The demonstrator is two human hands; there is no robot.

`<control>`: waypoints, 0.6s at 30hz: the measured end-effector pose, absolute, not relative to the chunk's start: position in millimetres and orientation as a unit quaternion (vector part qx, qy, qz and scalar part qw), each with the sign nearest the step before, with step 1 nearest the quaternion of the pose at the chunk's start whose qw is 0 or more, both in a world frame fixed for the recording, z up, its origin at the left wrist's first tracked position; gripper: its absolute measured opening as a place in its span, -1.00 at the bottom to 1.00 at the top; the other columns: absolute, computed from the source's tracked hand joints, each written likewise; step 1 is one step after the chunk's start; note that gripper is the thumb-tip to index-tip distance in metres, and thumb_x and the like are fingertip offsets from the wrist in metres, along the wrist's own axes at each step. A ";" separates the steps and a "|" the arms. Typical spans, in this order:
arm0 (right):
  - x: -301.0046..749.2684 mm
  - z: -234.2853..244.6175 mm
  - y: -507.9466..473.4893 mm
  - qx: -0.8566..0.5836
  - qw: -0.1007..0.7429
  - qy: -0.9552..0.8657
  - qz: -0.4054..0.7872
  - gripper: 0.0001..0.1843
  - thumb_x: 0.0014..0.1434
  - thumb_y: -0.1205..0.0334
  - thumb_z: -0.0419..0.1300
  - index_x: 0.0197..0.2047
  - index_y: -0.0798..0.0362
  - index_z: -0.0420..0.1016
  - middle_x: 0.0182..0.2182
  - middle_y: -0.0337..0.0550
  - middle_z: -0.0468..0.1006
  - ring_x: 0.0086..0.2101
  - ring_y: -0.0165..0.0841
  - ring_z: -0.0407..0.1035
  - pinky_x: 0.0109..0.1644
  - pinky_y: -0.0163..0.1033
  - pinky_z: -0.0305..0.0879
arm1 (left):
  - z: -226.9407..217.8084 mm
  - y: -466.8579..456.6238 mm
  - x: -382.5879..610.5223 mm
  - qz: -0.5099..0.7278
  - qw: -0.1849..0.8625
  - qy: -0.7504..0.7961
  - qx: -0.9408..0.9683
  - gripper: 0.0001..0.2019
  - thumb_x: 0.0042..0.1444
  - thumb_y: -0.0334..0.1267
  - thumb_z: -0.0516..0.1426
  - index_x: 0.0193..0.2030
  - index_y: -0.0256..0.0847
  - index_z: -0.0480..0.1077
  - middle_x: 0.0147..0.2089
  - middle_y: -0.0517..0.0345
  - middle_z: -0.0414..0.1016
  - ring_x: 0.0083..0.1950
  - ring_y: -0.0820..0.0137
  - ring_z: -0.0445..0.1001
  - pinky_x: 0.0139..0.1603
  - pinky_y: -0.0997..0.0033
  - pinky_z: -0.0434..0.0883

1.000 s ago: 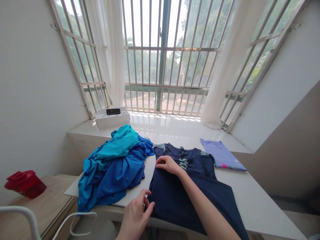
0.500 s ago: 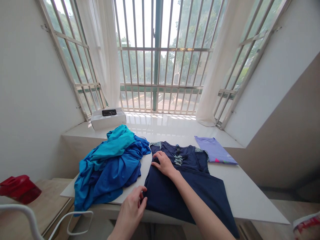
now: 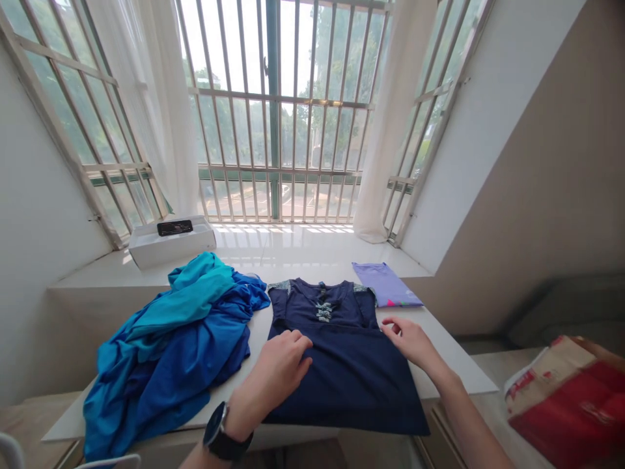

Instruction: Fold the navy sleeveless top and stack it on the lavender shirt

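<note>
Centrally, a navy sleeveless top (image 3: 336, 371) lies spread flat on a white table (image 3: 452, 368), neckline far. The left hand (image 3: 278, 365) rests curled on it, any grip untellable; the right hand (image 3: 410, 342), fingers loosely parted, holds nothing at its right edge. A folded lilac shirt (image 3: 385, 284) lies far right; a bunched blue clothes pile (image 3: 170, 352) remains unfolded left

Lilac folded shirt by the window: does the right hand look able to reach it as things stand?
Probably yes: the right hand lies nearest, and nothing stands between it and the lilac folded shirt.
</note>
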State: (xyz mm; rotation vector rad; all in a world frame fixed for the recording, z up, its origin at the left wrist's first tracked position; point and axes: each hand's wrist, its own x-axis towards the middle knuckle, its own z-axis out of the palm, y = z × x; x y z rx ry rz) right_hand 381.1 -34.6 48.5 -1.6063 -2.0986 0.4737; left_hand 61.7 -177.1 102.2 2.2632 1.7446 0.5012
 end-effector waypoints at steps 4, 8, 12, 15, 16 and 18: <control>384.6 44.1 -35.6 -0.594 0.161 -0.757 0.222 -0.62 0.24 0.06 0.03 -0.06 0.05 0.55 -0.56 -0.19 0.58 -0.45 -0.30 0.47 -0.31 -0.29 0.23 | 131.0 -111.9 100.7 0.076 0.083 0.468 0.877 -0.78 0.18 -0.22 0.17 -0.07 -0.19 0.51 -0.15 -0.05 0.58 -0.09 0.15 0.55 -0.06 0.28 0.45; 364.2 41.5 -37.9 -0.637 0.092 -0.743 0.183 -0.66 0.26 0.13 0.06 0.01 0.05 0.51 -0.49 -0.13 0.63 -0.35 -0.28 0.51 -0.31 -0.32 0.20 | 133.7 -57.9 138.4 0.017 0.020 0.415 0.910 -0.80 0.17 -0.17 0.19 -0.17 -0.23 0.55 -0.21 -0.09 0.61 -0.17 0.10 0.60 -0.19 0.26 0.51; 361.8 38.4 -37.7 -0.668 0.066 -0.729 0.132 -0.73 0.24 0.09 0.12 -0.10 0.01 0.54 -0.32 -0.04 0.65 -0.28 -0.22 0.52 -0.30 -0.28 0.17 | 108.6 -34.9 158.7 0.002 0.017 0.432 0.902 -0.77 0.14 -0.15 0.23 -0.22 -0.28 0.56 -0.22 -0.15 0.61 -0.21 0.08 0.61 -0.24 0.25 0.53; 365.7 40.3 -37.0 -0.667 0.068 -0.731 0.123 -0.74 0.19 0.02 0.18 -0.18 0.00 0.53 -0.29 -0.04 0.65 -0.28 -0.20 0.51 -0.33 -0.28 0.14 | 86.5 -30.1 158.4 -0.002 0.048 0.437 0.898 -0.76 0.12 -0.14 0.24 -0.19 -0.28 0.57 -0.20 -0.15 0.61 -0.21 0.08 0.61 -0.24 0.26 0.53; 366.3 41.8 -36.5 -0.662 0.071 -0.735 0.127 -0.73 0.18 0.00 0.19 -0.18 -0.01 0.53 -0.32 -0.06 0.65 -0.30 -0.21 0.51 -0.35 -0.28 0.13 | 81.3 -29.2 156.6 0.003 0.056 0.439 0.897 -0.75 0.12 -0.14 0.24 -0.17 -0.28 0.56 -0.18 -0.16 0.61 -0.20 0.08 0.61 -0.24 0.26 0.53; 366.1 44.7 -34.4 -0.648 0.073 -0.745 0.141 -0.74 0.17 -0.01 0.20 -0.19 -0.02 0.52 -0.38 -0.12 0.63 -0.35 -0.24 0.49 -0.37 -0.29 0.11 | 75.5 -27.1 152.8 0.014 0.067 0.440 0.895 -0.74 0.13 -0.14 0.22 -0.15 -0.28 0.56 -0.15 -0.16 0.60 -0.16 0.08 0.60 -0.22 0.25 0.52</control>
